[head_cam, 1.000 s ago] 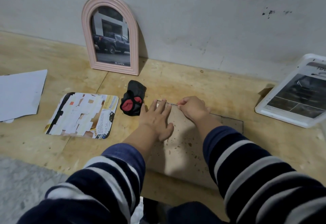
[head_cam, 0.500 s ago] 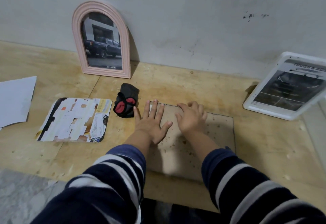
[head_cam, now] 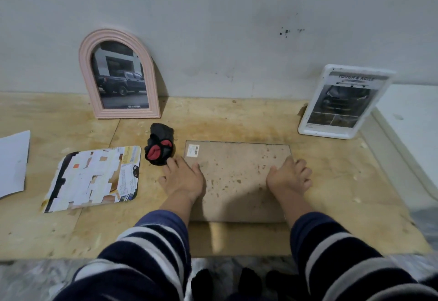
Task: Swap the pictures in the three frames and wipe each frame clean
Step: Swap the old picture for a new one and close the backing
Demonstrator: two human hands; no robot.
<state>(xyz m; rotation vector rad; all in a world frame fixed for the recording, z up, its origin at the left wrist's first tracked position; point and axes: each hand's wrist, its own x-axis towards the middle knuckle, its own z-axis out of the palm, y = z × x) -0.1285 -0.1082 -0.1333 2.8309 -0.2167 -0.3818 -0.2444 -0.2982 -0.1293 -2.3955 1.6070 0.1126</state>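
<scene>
A brown rectangular frame back (head_cam: pixel 237 172) lies face down in the middle of the plywood board. My left hand (head_cam: pixel 183 177) grips its left edge and my right hand (head_cam: pixel 290 176) grips its right edge, fingers curled over the sides. A pink arched frame (head_cam: pixel 118 75) with a dark pickup picture leans on the wall at the back left. A white frame (head_cam: pixel 344 102) with a car advert leans on the wall at the back right. A black and red cloth (head_cam: pixel 160 145) lies just left of the brown frame. A loose rounded picture (head_cam: pixel 93 177) lies flat further left.
A white sheet of paper (head_cam: pixel 13 163) lies at the far left edge. The plywood board (head_cam: pixel 343 205) ends at a front edge near my sleeves, with grey floor below. A white ledge (head_cam: pixel 412 120) runs along the right side.
Both hands moved from the frame's top edge outward to its left and right sides. The view shifted, so the whole brown frame back and its sticker show.
</scene>
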